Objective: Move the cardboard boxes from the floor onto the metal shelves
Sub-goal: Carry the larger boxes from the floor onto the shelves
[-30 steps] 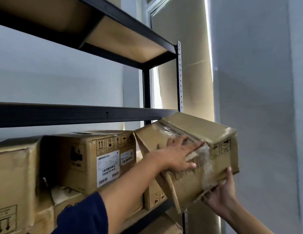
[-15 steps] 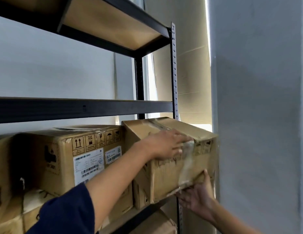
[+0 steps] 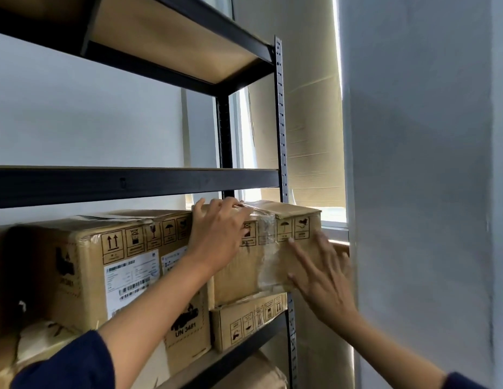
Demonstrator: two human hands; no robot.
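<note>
1. Head view: the taped box (image 3: 268,256) sits on the shelf (image 3: 244,349) at its right end, atop a small box (image 3: 249,322) and tight against the big box (image 3: 112,273) on its left
2. Left hand (image 3: 216,237) lies over the taped box's top front edge near its left corner, fingers bent loosely over the edge onto the top, thumb up beside the big box; that grip is a press, not a pinch
3. Right hand (image 3: 320,273) is flat on the taped box's front at its right side, fingers straight and spread, blurred
4. A metal post (image 3: 281,122) rises just behind the taped box's right part
</note>
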